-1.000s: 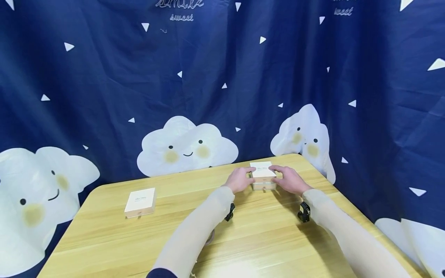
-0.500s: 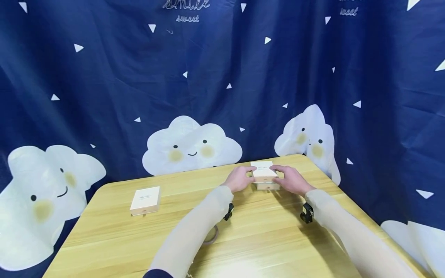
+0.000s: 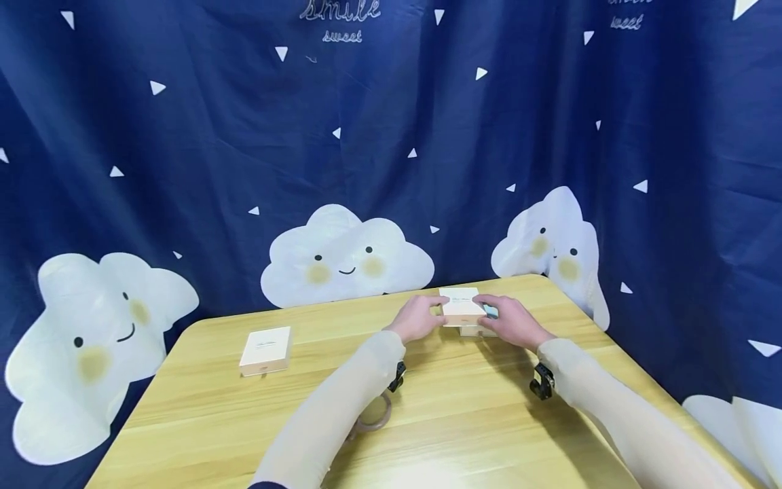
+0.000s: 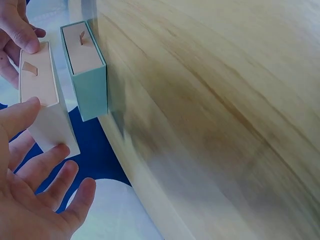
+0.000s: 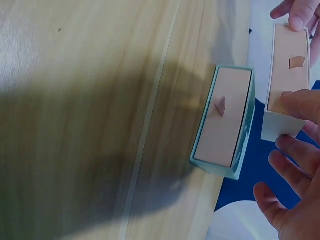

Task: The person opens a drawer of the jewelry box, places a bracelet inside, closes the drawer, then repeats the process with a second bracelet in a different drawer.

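The rectangular teal box (image 5: 222,117), with pale pink front and pull tab, rests on the light wood-grain table (image 3: 201,407). A flat white box (image 3: 461,302), also pink-fronted and tabbed, is held raised above the teal box and slightly to its left, a gap between them. The left hand (image 3: 418,318) pinches the white box's left end, the right hand (image 3: 516,320) its right; both thumbs touch the pink front, outer fingers spread. A second white box (image 3: 265,348) lies well left of the teal box.
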### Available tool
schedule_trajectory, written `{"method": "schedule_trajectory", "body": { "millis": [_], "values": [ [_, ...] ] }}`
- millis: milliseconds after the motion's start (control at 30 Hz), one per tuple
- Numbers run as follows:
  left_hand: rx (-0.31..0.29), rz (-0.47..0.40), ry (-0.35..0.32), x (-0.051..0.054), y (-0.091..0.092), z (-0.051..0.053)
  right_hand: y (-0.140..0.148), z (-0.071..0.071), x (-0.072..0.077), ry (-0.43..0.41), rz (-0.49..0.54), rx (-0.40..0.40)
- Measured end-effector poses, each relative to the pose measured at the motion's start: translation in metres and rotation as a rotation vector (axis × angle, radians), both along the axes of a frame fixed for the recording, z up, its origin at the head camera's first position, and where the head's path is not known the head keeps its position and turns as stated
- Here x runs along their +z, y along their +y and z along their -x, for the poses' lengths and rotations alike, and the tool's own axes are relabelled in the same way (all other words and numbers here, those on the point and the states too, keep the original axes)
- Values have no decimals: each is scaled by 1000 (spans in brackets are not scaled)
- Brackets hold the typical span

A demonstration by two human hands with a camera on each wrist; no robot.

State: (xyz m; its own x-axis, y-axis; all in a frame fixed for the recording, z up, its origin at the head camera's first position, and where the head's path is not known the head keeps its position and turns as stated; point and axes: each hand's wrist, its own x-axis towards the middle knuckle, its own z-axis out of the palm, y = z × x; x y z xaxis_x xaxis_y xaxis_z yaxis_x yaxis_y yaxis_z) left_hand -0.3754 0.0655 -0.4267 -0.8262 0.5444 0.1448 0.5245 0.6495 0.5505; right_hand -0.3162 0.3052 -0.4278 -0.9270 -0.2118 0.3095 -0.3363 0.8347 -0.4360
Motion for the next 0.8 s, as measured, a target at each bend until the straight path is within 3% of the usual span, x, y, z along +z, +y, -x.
{"method": "schedule_trajectory", "body": {
  "millis": [367,800],
  "values": [
    [4,1,-16,1,-23,-4,-16,1,0,-24,29,17],
    [15,-4,-10,1,-53,-10,-43,-1,5,3,42,59]
  ]
}}
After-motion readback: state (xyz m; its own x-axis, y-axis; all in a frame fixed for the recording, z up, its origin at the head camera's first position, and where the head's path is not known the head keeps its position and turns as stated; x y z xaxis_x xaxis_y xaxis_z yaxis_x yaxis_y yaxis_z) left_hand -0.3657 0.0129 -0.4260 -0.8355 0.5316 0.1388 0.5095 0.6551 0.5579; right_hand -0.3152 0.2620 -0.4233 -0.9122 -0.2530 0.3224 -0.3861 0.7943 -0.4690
